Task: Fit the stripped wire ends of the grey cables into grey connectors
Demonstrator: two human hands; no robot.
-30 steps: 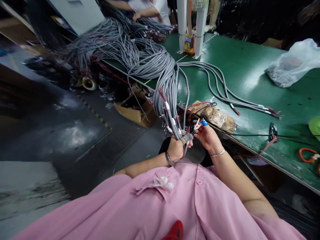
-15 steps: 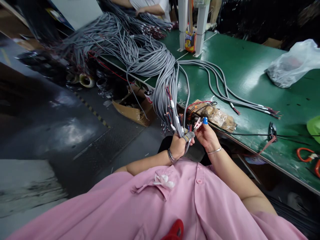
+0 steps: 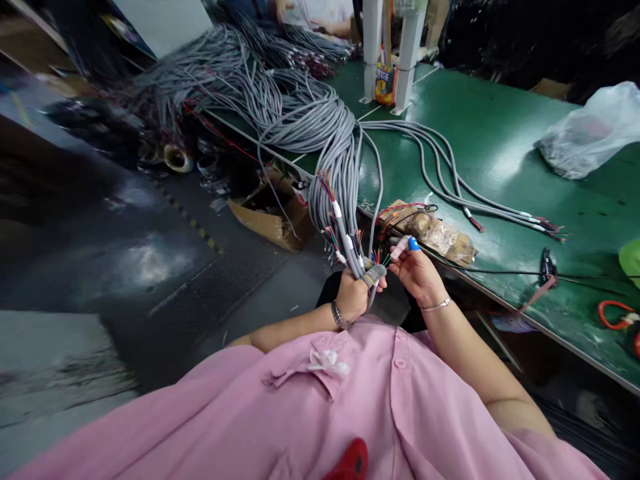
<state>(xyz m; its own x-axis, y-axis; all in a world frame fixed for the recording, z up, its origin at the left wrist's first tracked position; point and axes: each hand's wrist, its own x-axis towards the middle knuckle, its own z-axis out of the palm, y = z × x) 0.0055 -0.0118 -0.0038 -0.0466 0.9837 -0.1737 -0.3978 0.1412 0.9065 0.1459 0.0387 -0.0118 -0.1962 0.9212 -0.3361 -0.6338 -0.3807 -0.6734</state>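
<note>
My left hand (image 3: 353, 295) is closed round a bundle of grey cables (image 3: 353, 250) near their stripped ends, its thumb in a grey cover. Thin coloured wires (image 3: 381, 259) fan out of one cable end just above that thumb. Close on the right is my right hand (image 3: 418, 275), with a blue cover on one fingertip and a pale pink wrapping on another finger. Its fingers are bent together beside the wires, and whatever may be between them is too small to make out. More stripped ends with white sleeves (image 3: 337, 209) stick up from the bundle.
A large heap of grey cables (image 3: 300, 120) spreads over the green table (image 3: 480, 140). A taped cardboard piece (image 3: 435, 235) lies at the table edge, orange-handled tools (image 3: 613, 315) and a plastic bag (image 3: 590, 133) farther right. Below stands an open carton (image 3: 270, 220). Another person works behind.
My right fingers have shifted slightly, and the coloured wires now spread wider. The left hand keeps its grip on the cables. Behind the heap, the other person's arm has moved.
</note>
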